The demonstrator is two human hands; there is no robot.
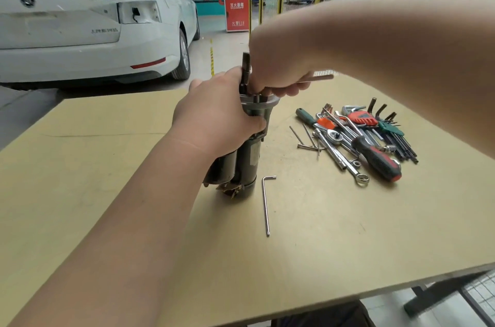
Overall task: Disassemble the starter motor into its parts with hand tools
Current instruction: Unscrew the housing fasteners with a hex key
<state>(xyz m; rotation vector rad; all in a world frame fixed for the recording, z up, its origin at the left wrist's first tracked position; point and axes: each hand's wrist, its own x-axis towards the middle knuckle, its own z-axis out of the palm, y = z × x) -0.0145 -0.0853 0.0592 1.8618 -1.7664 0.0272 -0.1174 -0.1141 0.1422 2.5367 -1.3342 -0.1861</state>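
The starter motor (247,163) stands upright on the tan table (321,233), dark cylinders below and a silver flange at the top. My left hand (217,117) grips its upper body from the left. My right hand (278,69) is over the top end and grips an L-shaped hex key (318,78), whose long arm sticks out to the right. The key's short end goes down to the flange beside the shaft; its tip is hidden by my fingers.
A loose hex key (265,203) lies on the table just right of the motor's base. Further right is a pile of tools (359,133): ratchet, spanners, screwdrivers, hex key sets, long bolts. A white car (88,18) stands beyond the table.
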